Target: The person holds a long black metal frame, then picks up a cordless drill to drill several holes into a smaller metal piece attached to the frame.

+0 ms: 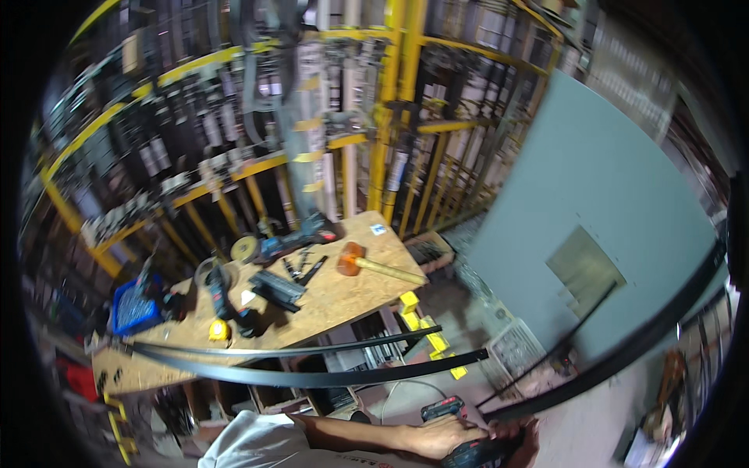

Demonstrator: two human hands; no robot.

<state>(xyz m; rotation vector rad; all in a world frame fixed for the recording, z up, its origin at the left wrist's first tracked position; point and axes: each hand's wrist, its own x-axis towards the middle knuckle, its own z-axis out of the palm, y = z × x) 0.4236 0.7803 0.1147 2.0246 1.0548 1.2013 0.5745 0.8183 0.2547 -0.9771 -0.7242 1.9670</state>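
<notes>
At the lower edge my left hand point(446, 437) is wrapped round the grip of a dark cordless drill point(477, 453), whose battery pack point(443, 408) with red marks shows above the knuckles. Close on its right side is my right hand point(526, 441), with curled fingers; the drill partly hides what they hold. A broad black strip point(624, 357) curves down from the right and ends just above that hand. Beside it runs a thinner black strip point(558, 345).
Two long black strips point(328, 379) lie across the front of a wooden workbench point(359, 304). On the bench are a mallet point(349, 260), power tools point(292, 242), a yellow tape measure point(219, 331) and a blue bin point(134, 310). A grey-green panel point(601, 179) stands right; yellow racks point(382, 156) stand behind.
</notes>
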